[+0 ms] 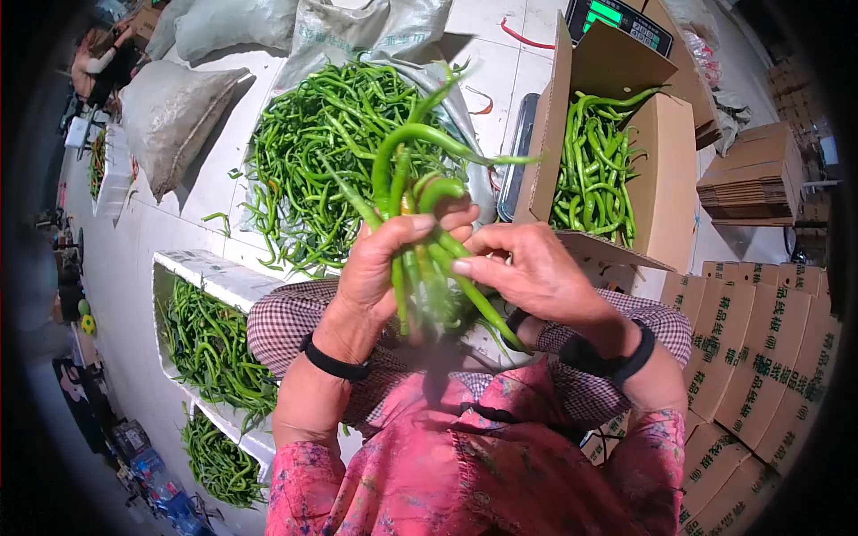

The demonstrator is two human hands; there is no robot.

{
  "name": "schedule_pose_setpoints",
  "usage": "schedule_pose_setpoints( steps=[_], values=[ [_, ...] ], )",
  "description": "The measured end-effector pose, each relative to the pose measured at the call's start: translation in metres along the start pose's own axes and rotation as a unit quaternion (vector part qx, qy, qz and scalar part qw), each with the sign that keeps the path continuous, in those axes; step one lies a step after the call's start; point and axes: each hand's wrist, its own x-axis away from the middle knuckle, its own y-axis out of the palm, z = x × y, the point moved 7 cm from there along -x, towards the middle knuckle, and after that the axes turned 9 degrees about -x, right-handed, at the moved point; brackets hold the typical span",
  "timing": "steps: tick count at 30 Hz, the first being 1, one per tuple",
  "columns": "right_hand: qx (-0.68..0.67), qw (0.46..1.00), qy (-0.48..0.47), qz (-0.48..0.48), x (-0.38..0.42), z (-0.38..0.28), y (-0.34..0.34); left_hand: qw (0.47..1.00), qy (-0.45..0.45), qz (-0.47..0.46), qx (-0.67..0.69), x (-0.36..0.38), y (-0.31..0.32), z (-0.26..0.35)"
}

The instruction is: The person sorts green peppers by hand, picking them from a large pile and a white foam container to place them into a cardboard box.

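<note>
My left hand (380,263) is closed around a bunch of long green chili peppers (402,174), held up above my lap with the tips fanning out both ways. One pepper in the bunch looks yellowish near my thumb. My right hand (532,272) pinches a pepper (483,308) on the right side of the same bunch, thumb and forefinger together. Behind the bunch, a large heap of green peppers (313,134) spills from a woven sack (366,40). To the right, an open cardboard box (675,170) holds more peppers (594,170).
A digital scale (621,22) stands behind the box. White foam boxes (214,268) with peppers are at left, near a stuffed sack (179,116). Flattened cartons (751,174) and printed boxes (751,357) lie at right. Another person (103,67) is at the far upper left.
</note>
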Motion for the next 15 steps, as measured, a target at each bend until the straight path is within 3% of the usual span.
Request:
schedule_pose_setpoints(
  steps=[2, 5, 6, 7, 9, 11, 12, 13, 15],
  values=[
    [-0.003, 0.988, -0.138, 0.061, -0.005, -0.007, 0.002, 1.000, -0.007, 0.006, -0.019, 0.002, 0.002, 0.002],
    [0.020, 0.997, -0.054, 0.052, 0.007, 0.009, -0.008, 1.000, -0.003, -0.003, -0.022, 0.000, -0.015, 0.003],
    [0.030, 0.999, 0.008, 0.020, 0.013, 0.015, -0.012, 0.998, -0.003, 0.054, -0.031, 0.001, -0.018, 0.006],
    [0.031, 0.999, 0.007, 0.017, 0.021, 0.028, -0.014, 0.998, -0.001, 0.056, -0.029, 0.002, -0.023, 0.008],
    [0.112, 0.987, -0.061, -0.100, 0.039, 0.057, 0.005, 0.993, 0.010, 0.103, -0.056, 0.002, -0.040, 0.014],
    [0.228, 0.962, -0.110, -0.107, 0.057, 0.058, 0.013, 0.993, 0.020, 0.104, -0.049, 0.003, -0.038, 0.018],
    [0.295, 0.944, -0.048, -0.141, 0.059, 0.056, 0.014, 0.994, 0.012, 0.099, -0.047, 0.002, -0.036, 0.016],
    [0.296, 0.944, -0.047, -0.137, 0.055, 0.052, 0.015, 0.995, 0.003, 0.093, -0.046, 0.001, -0.033, 0.013],
    [0.218, 0.956, -0.196, -0.006, 0.050, 0.021, 0.000, 0.996, -0.008, 0.073, -0.057, 0.002, -0.022, 0.010]
  ],
)
